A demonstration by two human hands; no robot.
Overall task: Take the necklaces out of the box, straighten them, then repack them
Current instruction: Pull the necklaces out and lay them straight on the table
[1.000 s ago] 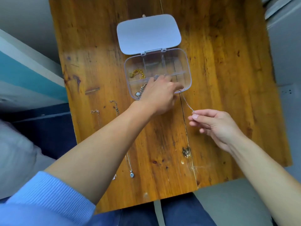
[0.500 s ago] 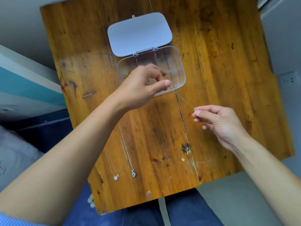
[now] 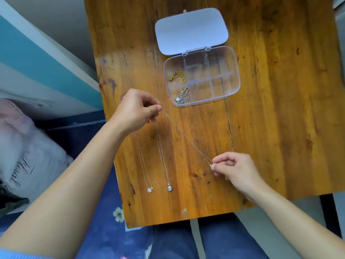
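Note:
A thin silver necklace [image 3: 186, 136] is stretched taut above the wooden table [image 3: 270, 118]. My left hand [image 3: 135, 111] pinches its upper end and my right hand [image 3: 237, 170] pinches its lower end. Two straightened silver necklaces lie side by side on the table below my left hand, one with a bow pendant [image 3: 150, 189], the other with a round pendant [image 3: 169, 188]. The clear compartment box [image 3: 235, 71] stands open, its white lid [image 3: 191, 30] flipped back. Inside lie a bunched gold necklace [image 3: 177, 76] and a bunched silver necklace [image 3: 182, 98].
The table's near edge runs just above my lap in blue trousers. A blue floral fabric and a pale cushion [image 3: 24, 152] lie to the left of the table. A grey floor shows at the right.
My left hand has left the box and moved down-left, drawing the chain out. My right hand has moved toward me with the other end, so the necklace now spans between both hands.

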